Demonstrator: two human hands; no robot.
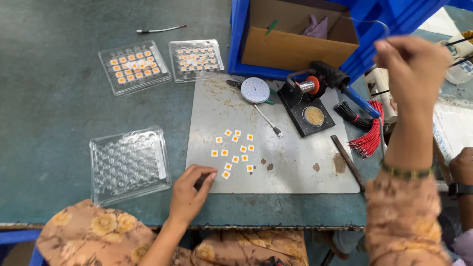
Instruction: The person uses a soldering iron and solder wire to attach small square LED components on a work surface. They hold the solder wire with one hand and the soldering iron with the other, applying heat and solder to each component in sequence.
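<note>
We saw the small white-and-orange squares point(235, 150) scattered loose on the grey metal sheet point(295, 167), which lay flat on the green bench point(54, 98); they sat in the sheet's near-left part, apart from one another. The left hand point(189, 194) rested at the sheet's near-left corner, its fingertips bunched together and touching down just beside the nearest square point(225, 174); we could not tell whether anything was pinched between them. Left of the sheet lay an empty clear plastic tray point(129, 165). Beyond the sheet's far-left corner stood two more clear trays point(160, 61) filled with orange squares, and farther back a thin wire point(160, 30) lay on the bench. On the sheet's far edge sat a round white disc point(255, 90) dotted with small chips, and right of it a black stand point(308, 106) holding a round tin and a reel. A dark flat bar point(348, 162) lay aslant near the sheet's right edge. Off the sheet's right side lay a bundle of red wires point(370, 138) beside black ones. Behind the sheet stood a cardboard box point(295, 37) in a blue crate point(239, 44). The right hand point(411, 69) was raised above the sheet's far-right corner, fingers pressed together on a thin wire strand point(369, 22).
</note>
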